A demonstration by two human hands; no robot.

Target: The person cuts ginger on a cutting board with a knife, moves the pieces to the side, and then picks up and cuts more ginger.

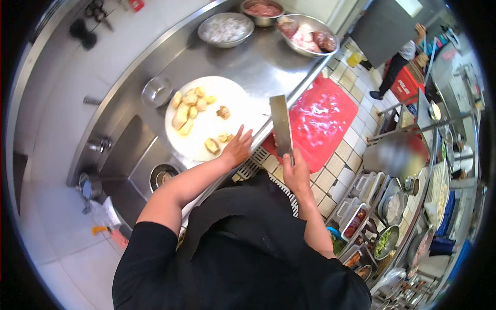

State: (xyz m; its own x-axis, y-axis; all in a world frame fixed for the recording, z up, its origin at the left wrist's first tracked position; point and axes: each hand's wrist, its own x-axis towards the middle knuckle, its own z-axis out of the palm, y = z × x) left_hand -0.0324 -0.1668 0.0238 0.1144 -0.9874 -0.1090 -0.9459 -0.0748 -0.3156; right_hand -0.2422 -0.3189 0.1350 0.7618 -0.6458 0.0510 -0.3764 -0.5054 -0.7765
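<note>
My right hand (297, 176) is wrapped round the handle of a cleaver (280, 121), whose broad blade points away from me, past the counter's front edge. On the near right part of a round white cutting board (199, 147) rests my left hand (238, 148), its fingers stretched out and holding nothing that I can see. Close to those fingers lie small ginger pieces (225, 137) and a larger cut piece of ginger (212, 145). A browner knob of ginger (223, 112) sits farther up the board. Several peeled ginger pieces (182, 114) are heaped at its far left.
An empty metal bowl (157, 92) stands left of the board, beside a sink (124, 150). Bowls of pale food (226, 30) and raw meat (308, 37) stand farther back. A red plastic sheet or tub (325, 121) is right of the counter. Another person (400, 64) stands far right.
</note>
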